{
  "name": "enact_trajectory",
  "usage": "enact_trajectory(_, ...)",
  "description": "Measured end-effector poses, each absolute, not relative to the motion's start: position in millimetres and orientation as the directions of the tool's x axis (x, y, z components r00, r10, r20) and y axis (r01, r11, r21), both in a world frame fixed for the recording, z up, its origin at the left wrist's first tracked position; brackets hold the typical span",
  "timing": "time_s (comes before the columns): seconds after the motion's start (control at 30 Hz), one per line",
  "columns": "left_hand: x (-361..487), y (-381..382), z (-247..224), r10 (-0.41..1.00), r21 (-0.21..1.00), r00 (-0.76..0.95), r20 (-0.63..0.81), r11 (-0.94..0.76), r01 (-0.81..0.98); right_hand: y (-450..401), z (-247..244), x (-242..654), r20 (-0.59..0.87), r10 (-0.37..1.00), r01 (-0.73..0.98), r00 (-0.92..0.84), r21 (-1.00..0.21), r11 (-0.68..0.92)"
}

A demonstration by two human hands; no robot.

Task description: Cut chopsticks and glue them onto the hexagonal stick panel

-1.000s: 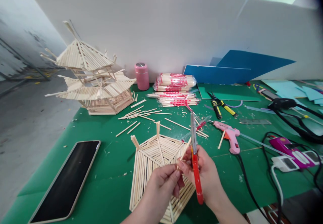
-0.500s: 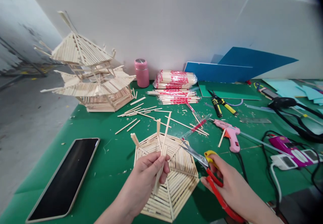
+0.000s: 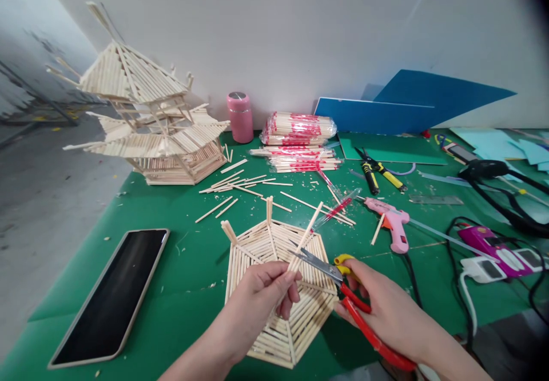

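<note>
**Stick and scissors over the hexagon panel**

My left hand (image 3: 261,289) pinched a thin wooden stick (image 3: 304,238) between thumb and fingertips, gripping it near its lower end. The stick slanted up and to the right, its free end pointing toward the glue gun (image 3: 392,223). My right hand (image 3: 386,312) was closed around the red handles of the scissors (image 3: 343,284), a yellow part showing at the finger loop. The blades pointed left, and their tips lay just beside the stick, close to my left fingertips; I could not tell whether the blades were touching it, or how wide they stood. The two hands were near each other but apart.

Both hovered above the hexagon panel (image 3: 257,243), a flat piece made of sticks laid side by side, which lay on the green mat (image 3: 180,209) in front of me. Two short stubs stood up from its far edge.

To the left lay a phone (image 3: 114,295), screen dark. At the far left corner stood the tiered stick pagoda (image 3: 146,123), with loose sticks (image 3: 240,189) scattered between it and the panel. Behind these sat a pink jar (image 3: 240,116) and wrapped stick bundles (image 3: 298,138). Pliers (image 3: 377,175) lay to the right of the bundles, and blue sheets (image 3: 407,109) leaned against the white wall.
</note>
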State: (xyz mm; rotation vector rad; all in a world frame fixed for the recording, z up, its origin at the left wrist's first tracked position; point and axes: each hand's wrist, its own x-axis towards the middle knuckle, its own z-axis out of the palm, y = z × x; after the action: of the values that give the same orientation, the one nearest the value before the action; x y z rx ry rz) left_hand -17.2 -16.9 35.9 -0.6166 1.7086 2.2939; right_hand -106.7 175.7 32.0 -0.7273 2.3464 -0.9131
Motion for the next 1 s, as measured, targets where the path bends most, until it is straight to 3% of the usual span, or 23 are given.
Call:
enact_trajectory(0.17, -17.8, -16.1, 33.4, -0.032, 0.859, -0.881, -0.471, -0.245, -0.450, 175.6, 32.5, -111.7, -0.314, -0.688, -0.253, -0.654, -0.766, 0.590)
enact_trajectory(0.53, -22.2, -14.1, 36.8, 0.051, 0.783, -0.867, -0.496, -0.405, -0.472, 175.0, 40.7, -118.0, -0.378, -0.739, -0.103, -0.558, -0.852, 0.514)
enact_trajectory(0.8, -23.0, -15.2, 36.0, 0.082, 0.766, -0.871, -0.484, -0.442, -0.467, 173.9, 47.5, -117.0, -0.381, -0.752, -0.116, -0.538, -0.850, 0.514)
enact_trajectory(1.0, -23.4, -16.1, 37.4, 0.108, 0.770, -0.874, -0.474, -0.430, -0.471, 183.3, 41.7, -118.4, -0.350, -0.771, -0.265, -0.532, -0.796, 0.544)
